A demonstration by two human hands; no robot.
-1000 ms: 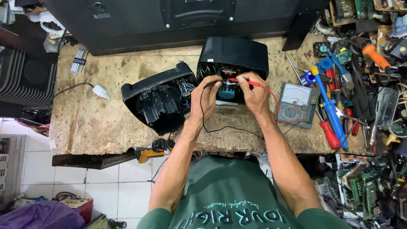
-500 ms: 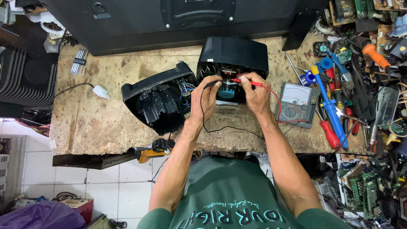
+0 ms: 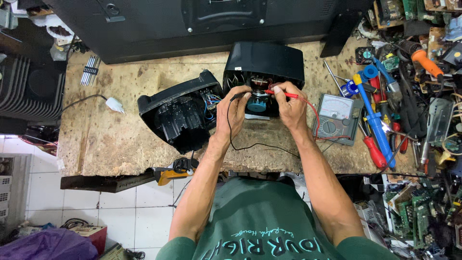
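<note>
Hands at open black plastic appliance housing (image 3: pixel 263 65) on worn chipboard desk (image 3: pixel 120 139). Left hand (image 3: pixel 232 113) pinching black test probe (image 3: pixel 239 96); right hand (image 3: pixel 290 107) pinching red test probe (image 3: pixel 281 94), both tips inside housing. Grey analogue multimeter (image 3: pixel 336 118) just right. Detached black cover (image 3: pixel 180 113) left.

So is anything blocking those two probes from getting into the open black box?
Nothing visible does. The left hand holds the black probe and the right hand the red probe; both tips already reach into the open black housing, whose removed cover lies aside.
</note>
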